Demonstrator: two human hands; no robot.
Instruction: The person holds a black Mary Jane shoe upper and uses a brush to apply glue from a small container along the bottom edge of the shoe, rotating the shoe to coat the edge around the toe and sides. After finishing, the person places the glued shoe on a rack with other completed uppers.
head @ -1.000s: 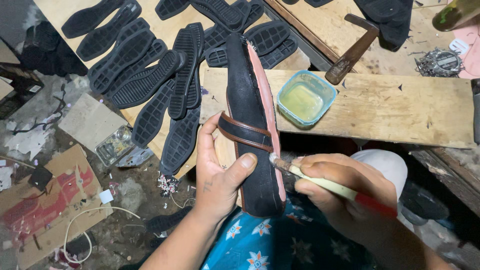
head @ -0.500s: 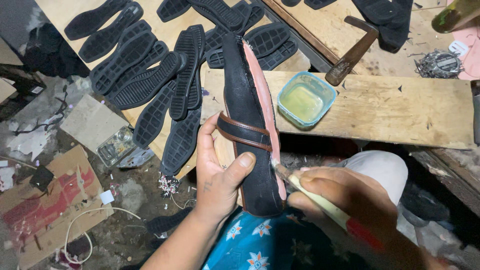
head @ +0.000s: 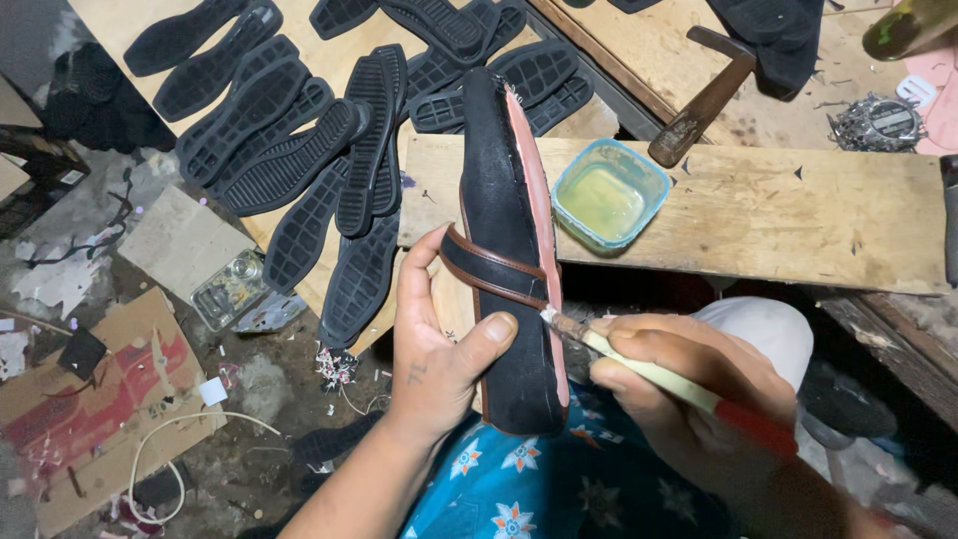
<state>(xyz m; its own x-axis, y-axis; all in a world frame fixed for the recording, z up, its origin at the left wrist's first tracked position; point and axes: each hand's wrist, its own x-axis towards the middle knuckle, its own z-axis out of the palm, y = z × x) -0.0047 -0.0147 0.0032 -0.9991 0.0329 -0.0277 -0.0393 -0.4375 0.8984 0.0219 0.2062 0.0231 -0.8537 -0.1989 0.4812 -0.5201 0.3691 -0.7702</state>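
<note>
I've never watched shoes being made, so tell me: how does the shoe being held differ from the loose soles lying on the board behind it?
The shoe stands on edge, gripped by the left hand; the loose soles lie flat and untouched. The shoe has a brown strap and a pinkish rim, where the brush in the right hand touches; the soles are bare, showing only ribbed tread. The shoe is single; the soles overlap in a pile. Both are mostly black.
</note>
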